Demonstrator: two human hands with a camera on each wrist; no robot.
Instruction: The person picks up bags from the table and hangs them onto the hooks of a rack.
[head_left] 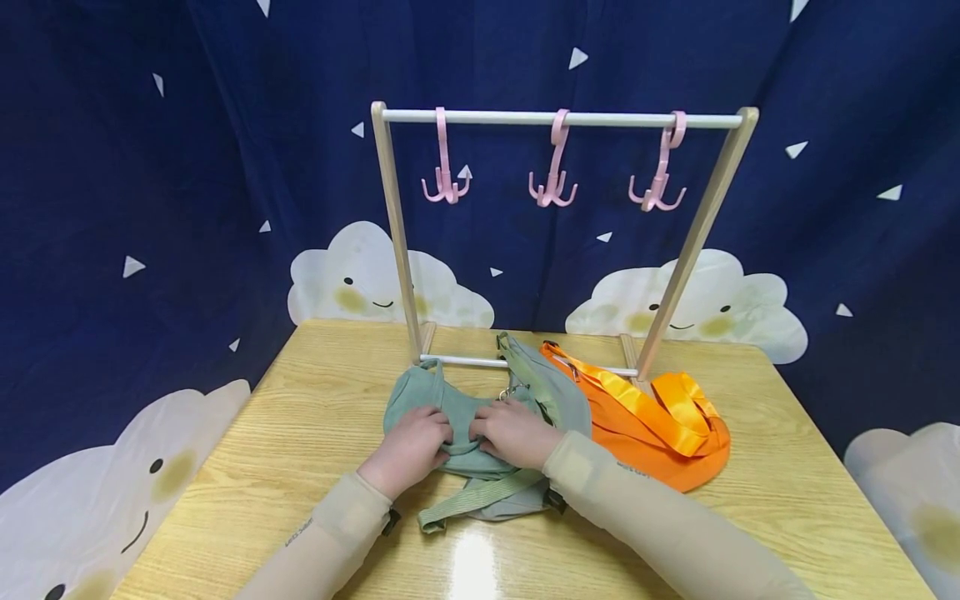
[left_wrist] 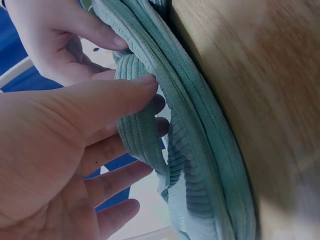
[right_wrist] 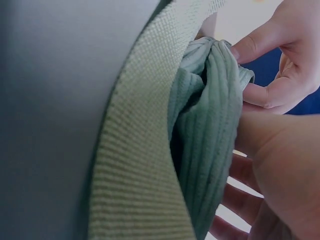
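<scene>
A green corduroy shoulder bag (head_left: 408, 398) lies on the table, its zipped edge facing the left wrist camera. My left hand (head_left: 412, 446) pinches its ribbed strap (left_wrist: 137, 117) between thumb and fingers, the lower fingers spread behind it. Close beside it, my right hand (head_left: 517, 433) grips the same bag at the strap, thumb in front; in the right wrist view part of this hand is hidden by the gathered corduroy. A grey bag (head_left: 573, 396) lies under and to the right of the green one, with a pale green webbing strap (right_wrist: 135, 145).
An orange bag (head_left: 637, 450) with a shiny orange strap lies to the right, beside the grey bag. Behind stands a wooden rack (head_left: 397, 225) with a white top bar (head_left: 502, 117). Three pink hooks (head_left: 555, 187) hang from it. A dark blue curtain backs the table (head_left: 315, 400).
</scene>
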